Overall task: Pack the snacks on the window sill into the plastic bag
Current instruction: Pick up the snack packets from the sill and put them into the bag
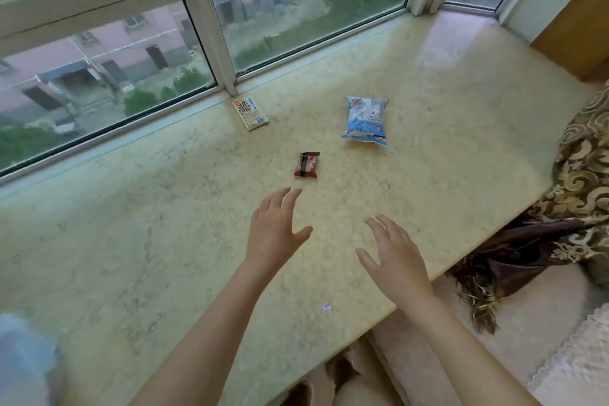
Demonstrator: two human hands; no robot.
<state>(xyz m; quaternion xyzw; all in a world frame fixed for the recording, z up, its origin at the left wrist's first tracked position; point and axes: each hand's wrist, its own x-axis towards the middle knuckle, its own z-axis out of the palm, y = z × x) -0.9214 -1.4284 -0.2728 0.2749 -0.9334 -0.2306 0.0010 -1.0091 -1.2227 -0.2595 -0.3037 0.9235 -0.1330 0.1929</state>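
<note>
Three snacks lie on the cream marble window sill. A small brown-red wrapped snack sits in the middle. A puffy blue and white packet lies to its right. A flat beige packet rests by the window frame. My left hand hovers open just below the brown-red snack, not touching it. My right hand is open too, lower and to the right. At the bottom left corner a blurred pale blue thing shows, possibly the plastic bag.
Window panes and white frames border the sill at the back. A patterned brown and gold cushion and dark fringed cloth lie off the sill's right edge. A tiny paper scrap sits near the front edge.
</note>
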